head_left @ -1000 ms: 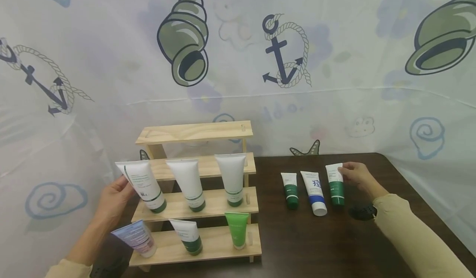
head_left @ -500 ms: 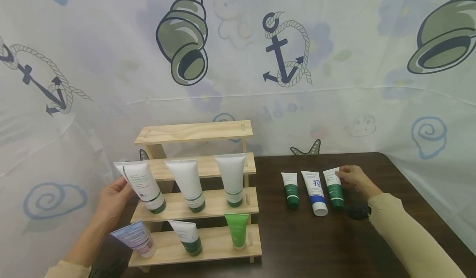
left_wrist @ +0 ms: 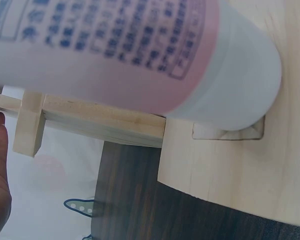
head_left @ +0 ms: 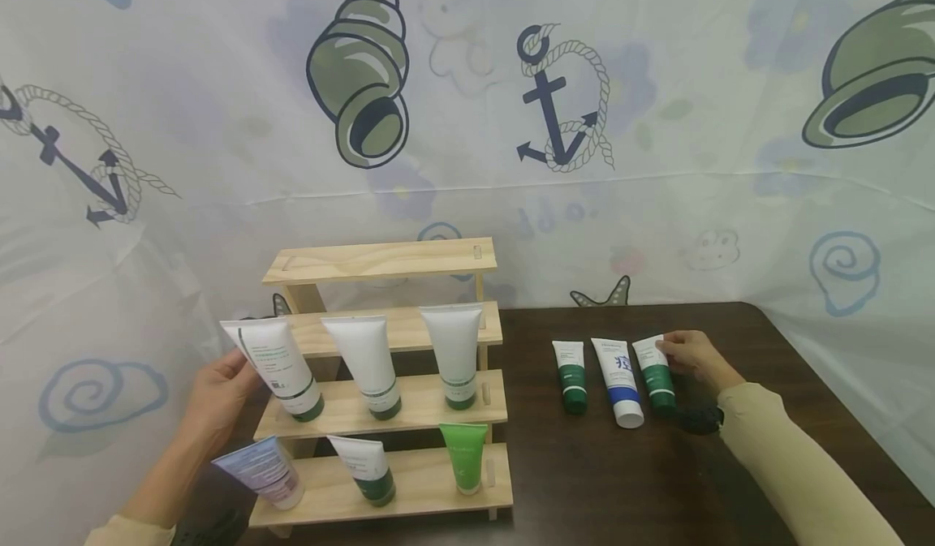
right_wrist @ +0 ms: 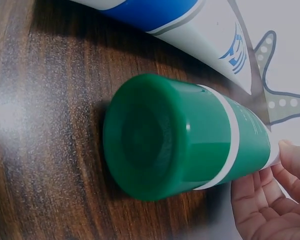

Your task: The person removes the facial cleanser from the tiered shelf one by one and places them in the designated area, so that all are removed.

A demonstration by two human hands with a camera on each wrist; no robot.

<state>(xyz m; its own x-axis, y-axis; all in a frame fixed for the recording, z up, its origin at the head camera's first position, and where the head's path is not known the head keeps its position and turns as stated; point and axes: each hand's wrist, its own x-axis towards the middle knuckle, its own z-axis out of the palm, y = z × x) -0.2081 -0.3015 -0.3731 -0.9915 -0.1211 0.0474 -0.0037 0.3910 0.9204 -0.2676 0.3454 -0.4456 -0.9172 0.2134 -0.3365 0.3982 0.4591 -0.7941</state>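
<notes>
One green-white tube [head_left: 658, 380]: flat end in right fingers [head_left: 675, 348], cap [right_wrist: 145, 137] pointing away.

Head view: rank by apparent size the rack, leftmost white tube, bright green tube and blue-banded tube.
1. Rack
2. Leftmost white tube
3. Bright green tube and blue-banded tube: too alike to rank

Left hand [head_left: 219, 390]: fingertips hidden behind white tube [head_left: 281, 376]
Its fine print [head_left: 272, 357]: too small
Lilac tube [left_wrist: 115, 75]: cut off, left wrist view
</notes>
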